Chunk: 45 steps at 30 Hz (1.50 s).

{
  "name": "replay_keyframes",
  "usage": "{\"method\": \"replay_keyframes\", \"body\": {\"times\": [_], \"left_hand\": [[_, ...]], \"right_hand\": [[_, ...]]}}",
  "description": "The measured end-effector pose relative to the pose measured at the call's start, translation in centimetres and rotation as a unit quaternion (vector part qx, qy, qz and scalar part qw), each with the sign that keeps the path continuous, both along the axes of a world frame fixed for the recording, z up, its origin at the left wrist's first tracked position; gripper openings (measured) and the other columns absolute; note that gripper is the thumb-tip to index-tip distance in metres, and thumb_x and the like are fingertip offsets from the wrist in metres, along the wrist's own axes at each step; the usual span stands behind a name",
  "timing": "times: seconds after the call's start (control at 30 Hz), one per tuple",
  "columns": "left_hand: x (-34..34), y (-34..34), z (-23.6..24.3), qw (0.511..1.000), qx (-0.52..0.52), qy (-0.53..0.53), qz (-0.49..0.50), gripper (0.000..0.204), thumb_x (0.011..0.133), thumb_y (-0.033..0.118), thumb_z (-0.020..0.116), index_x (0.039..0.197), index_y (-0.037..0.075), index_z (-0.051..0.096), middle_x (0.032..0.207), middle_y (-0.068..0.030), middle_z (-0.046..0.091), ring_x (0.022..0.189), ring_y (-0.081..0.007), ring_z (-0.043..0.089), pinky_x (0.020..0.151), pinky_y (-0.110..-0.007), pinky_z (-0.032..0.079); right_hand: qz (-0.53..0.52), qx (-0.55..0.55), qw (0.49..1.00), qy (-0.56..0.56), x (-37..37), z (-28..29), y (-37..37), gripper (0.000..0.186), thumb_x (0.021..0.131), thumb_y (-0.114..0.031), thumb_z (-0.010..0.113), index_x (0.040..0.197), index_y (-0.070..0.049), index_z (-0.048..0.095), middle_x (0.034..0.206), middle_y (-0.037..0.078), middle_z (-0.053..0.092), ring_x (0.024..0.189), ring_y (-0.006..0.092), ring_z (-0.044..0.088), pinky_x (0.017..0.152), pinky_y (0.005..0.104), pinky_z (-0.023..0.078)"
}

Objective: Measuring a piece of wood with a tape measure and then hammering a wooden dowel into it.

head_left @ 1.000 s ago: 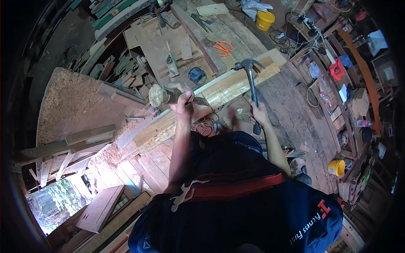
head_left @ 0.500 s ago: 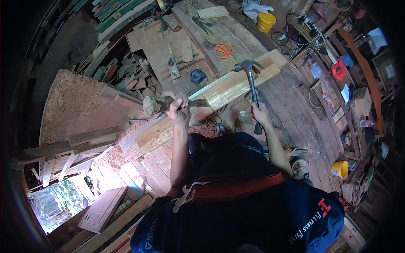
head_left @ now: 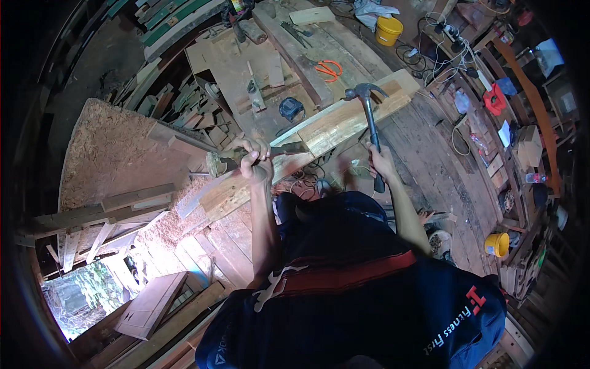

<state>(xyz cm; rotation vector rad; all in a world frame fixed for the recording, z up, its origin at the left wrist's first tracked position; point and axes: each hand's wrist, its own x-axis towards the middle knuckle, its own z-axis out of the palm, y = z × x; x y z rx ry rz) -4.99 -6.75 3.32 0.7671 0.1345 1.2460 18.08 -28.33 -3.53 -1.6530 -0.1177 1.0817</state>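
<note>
Left hand (head_left: 253,161): fingers curled tight round the wooden handle of a chisel-like tool (head_left: 215,165) with a pale round butt and a dark flat blade. Tool lies roughly crosswise, butt to the left, blade to the right, above the mid-length of a long light-brown timber beam (head_left: 359,126). Blade tip is at the right shoulder of the beam's cut-down section; can't tell if it touches wood.

Right hand (head_left: 382,163): closed round the lower part of the dark grip of a steel claw hammer (head_left: 372,117), butt poking out below the fist. Hammer head is up, seen over the beam near its upper right end; can't tell contact there. Hammer and chisel-like tool are well apart.

Beam runs diagonally, lower left end to upper right end. Dark blue tape measure (head_left: 291,109) sits just off the beam's upper long edge. Further up, orange-handled scissors (head_left: 329,71) lie just right of a long brown plank (head_left: 294,58). Yellow plastic bucket (head_left: 388,31) near the top edge of the grey plank floor (head_left: 430,144); second yellow tub (head_left: 496,245) by its right edge.
</note>
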Motion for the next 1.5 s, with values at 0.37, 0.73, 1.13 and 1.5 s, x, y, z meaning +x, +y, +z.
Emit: {"method": "replay_keyframes", "body": {"times": [0.37,0.73,1.13,1.5], "left_hand": [[-0.3,-0.1,-0.3,1.0,-0.02,0.001,0.012,0.016,0.074,0.007,0.054,0.08,0.008,0.039,0.062,-0.0007,0.032,0.054,-0.0122,0.035,0.054,-0.027,0.033],[5.5,-1.2,4.7,0.982,0.018,0.187,0.021,0.019,0.076,-0.003,0.067,0.079,0.007,0.051,0.068,0.0001,0.05,0.054,-0.0083,0.046,0.049,-0.022,0.037],[2.8,0.6,8.4,0.99,0.023,0.111,0.089,0.018,0.076,-0.001,0.063,0.082,0.005,0.047,0.059,-0.0022,0.044,0.044,-0.0088,0.039,0.041,-0.023,0.032],[1.3,-0.9,5.9,0.977,0.001,0.174,0.127,0.02,0.075,-0.003,0.065,0.081,0.005,0.048,0.062,-0.0012,0.046,0.046,-0.0086,0.041,0.043,-0.023,0.033]], "right_hand": [[0.001,-0.002,1.0,-0.009,-0.2,0.1,0.0,0.035,0.093,-0.033,0.053,0.073,-0.008,0.04,0.049,0.001,0.036,0.031,0.0107,0.034,0.029,0.0275,0.028],[0.009,-0.02,1.0,-0.016,-0.2,2.0,0.1,0.036,0.093,-0.033,0.054,0.071,-0.007,0.043,0.05,-0.001,0.035,0.032,0.0095,0.032,0.029,0.0262,0.027],[0.024,0.001,1.0,-0.018,-0.2,2.2,-0.6,0.033,0.093,-0.033,0.053,0.074,-0.009,0.044,0.05,-0.002,0.036,0.033,0.0085,0.033,0.03,0.0256,0.028],[0.017,0.007,1.0,-0.014,-1.3,2.2,-0.7,0.037,0.093,-0.035,0.056,0.072,-0.007,0.042,0.049,0.0,0.037,0.031,0.0107,0.034,0.03,0.0276,0.029]]}}
